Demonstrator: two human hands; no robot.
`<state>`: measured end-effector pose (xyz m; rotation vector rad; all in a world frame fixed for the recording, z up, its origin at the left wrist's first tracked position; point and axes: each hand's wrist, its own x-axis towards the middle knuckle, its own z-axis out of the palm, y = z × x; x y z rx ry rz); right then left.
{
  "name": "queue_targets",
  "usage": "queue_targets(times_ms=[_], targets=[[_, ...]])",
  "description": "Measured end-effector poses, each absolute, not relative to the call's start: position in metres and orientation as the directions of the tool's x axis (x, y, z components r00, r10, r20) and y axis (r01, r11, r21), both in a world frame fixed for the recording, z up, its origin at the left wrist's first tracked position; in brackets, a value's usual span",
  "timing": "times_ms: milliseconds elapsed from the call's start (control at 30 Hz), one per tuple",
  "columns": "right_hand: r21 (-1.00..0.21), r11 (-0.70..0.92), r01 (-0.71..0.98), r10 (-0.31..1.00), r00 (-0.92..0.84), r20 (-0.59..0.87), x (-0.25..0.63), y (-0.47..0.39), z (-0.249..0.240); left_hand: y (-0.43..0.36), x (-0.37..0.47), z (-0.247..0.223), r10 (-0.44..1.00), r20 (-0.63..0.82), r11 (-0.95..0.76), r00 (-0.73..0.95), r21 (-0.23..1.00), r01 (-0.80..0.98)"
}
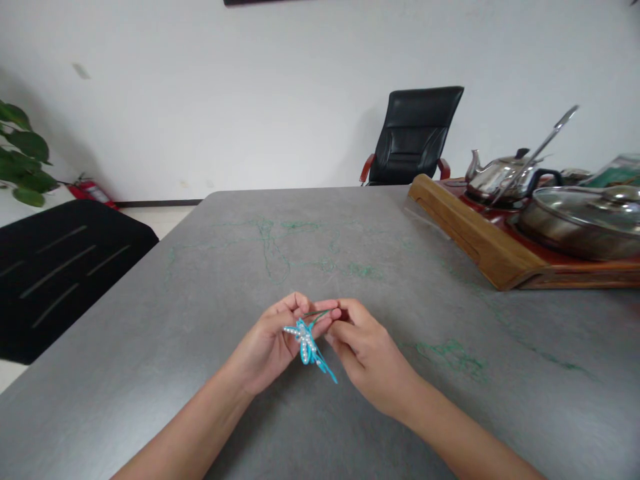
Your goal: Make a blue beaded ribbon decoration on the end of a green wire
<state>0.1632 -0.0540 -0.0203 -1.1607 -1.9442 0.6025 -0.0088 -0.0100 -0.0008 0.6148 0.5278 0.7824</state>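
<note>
- Bare forearms (193, 423) reach in from near left and near right over the grey worktop (95, 380).
- Blue beaded ornament (306, 341) sits between the hands, nearer the left hand (265, 343), whose curled fingers hold it.
- Right hand (373, 353) pinches narrowly at its green thread (320, 313).
- Ornament's long axis slants far-left to near-right, tail pointing near-right.

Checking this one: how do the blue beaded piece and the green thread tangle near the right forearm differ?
The blue beaded piece is held by the left hand and right hand, while the green thread tangle lies on the table. The piece carries pale, round beads; the tangle shows none. The piece is compact; the tangle sprawls loosely. Both have thin, straggling parts.
</note>
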Motion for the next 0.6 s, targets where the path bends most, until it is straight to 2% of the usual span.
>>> queue_targets(times_ms=[167, 333, 433, 500, 600], targets=[[-0.778, 0.434, 0.453, 0.899, -0.263, 0.349, 0.162, -0.055, -0.016, -0.014, -0.004, -0.002, 0.845, -0.178, 0.401, 0.505, 0.836, -0.376], [-0.803, 0.404, 0.438, 0.908, -0.299, 0.294, 0.155, -0.06, -0.016, -0.016, -0.001, -0.005, 0.932, -0.16, 0.237, 0.326, 0.948, -0.212], [-0.826, 0.419, 0.377, 0.889, -0.352, 0.291, 0.145, -0.065, -0.016, -0.018, 0.002, -0.002, 0.958, -0.11, 0.144, 0.266, 0.983, -0.112], [-0.833, 0.42, 0.36, 0.881, -0.382, 0.279, 0.14, -0.068, -0.015, -0.02, 0.006, 0.0, 0.957, -0.116, 0.139, 0.266, 0.988, -0.072], [-0.874, 0.338, 0.35, 0.906, -0.372, 0.201, 0.137, -0.068, -0.013, -0.02, 0.008, 0.0, 0.947, -0.133, 0.16, 0.293, 0.985, -0.071]])
